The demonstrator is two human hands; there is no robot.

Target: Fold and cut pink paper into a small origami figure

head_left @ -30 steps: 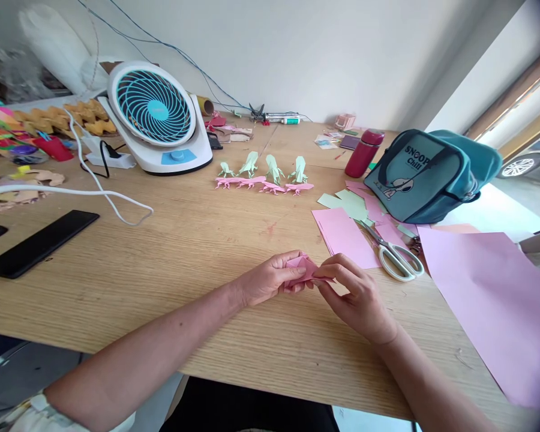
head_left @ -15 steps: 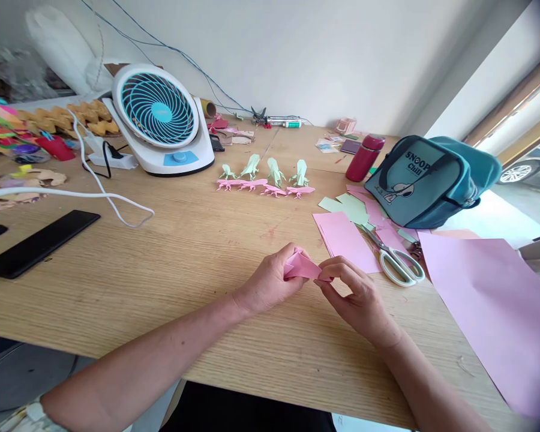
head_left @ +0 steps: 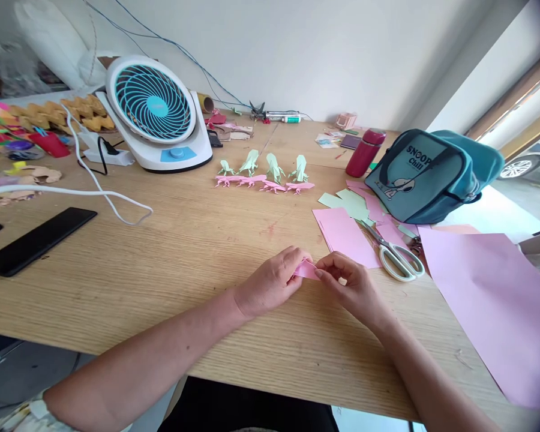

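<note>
A small folded piece of pink paper (head_left: pixel 306 271) is held between both hands, low over the front middle of the table (head_left: pixel 171 264). My left hand (head_left: pixel 272 281) is closed around its left part and covers much of it. With thumb and fingertips pressed together, my right hand (head_left: pixel 348 283) pinches the paper's right end. Beyond the hands stands a back row of green folded-paper insects (head_left: pixel 275 168), with a row of pink folded-paper insects (head_left: pixel 272 187) just in front of it. Right of the hands lies a stack of pink paper rectangles (head_left: pixel 344 235).
White-handled scissors (head_left: pixel 400 263) and a large pink sheet (head_left: pixel 486 294) lie at the right. Behind them are green paper pieces (head_left: pixel 348 205), a red flask (head_left: pixel 365 155) and a teal bag (head_left: pixel 425 177). At the left are a fan (head_left: pixel 157 108), a white cable (head_left: pixel 112 204) and a black slab (head_left: pixel 40 240).
My left hand has turned further over the pink paper, so less of it shows. The right thumb has moved up against the paper's end. The view has shifted slightly.
</note>
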